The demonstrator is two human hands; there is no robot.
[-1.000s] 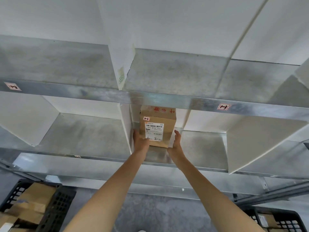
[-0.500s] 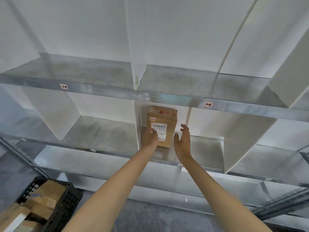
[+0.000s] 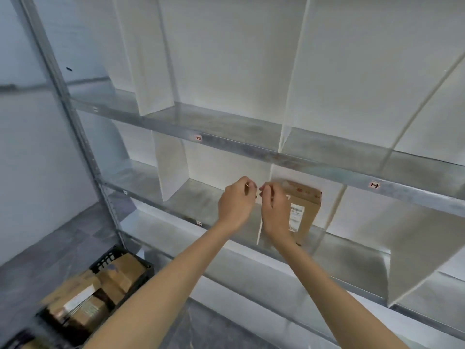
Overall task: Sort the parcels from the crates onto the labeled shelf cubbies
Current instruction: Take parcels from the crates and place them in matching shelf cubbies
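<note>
Galvanised steel makes up the shelf (image 3: 251, 147), which fills most of the wall ahead and is cut into cubbies by white dividers (image 3: 173, 170). Down on the floor at the left sits a black crate (image 3: 107, 258) with brown parcels (image 3: 118, 278) heaped in it, well below and well apart from the shelf level where the work is going on.

One cardboard box (image 3: 307, 205) stands upright in a cubby on the lower shelf, hard against the divider on its left, with its long axis vertical and its white label (image 3: 297, 217) facing the room.

The right hand (image 3: 275, 212) hangs just in front of the box's left edge. The left hand (image 3: 236, 202) is beside it, over the neighbouring cubby. Both have fingers loosely curled and hold nothing, and neither appears to press on the box, though the blur leaves that a little unsure.

To my eye this box is placed. The next parcel lies down and to the left, so the left hand is the nearer one, and both arms will have to drop a good way.

A small tag (image 3: 374, 185) marks the shelf edge above, too small to read.
</note>
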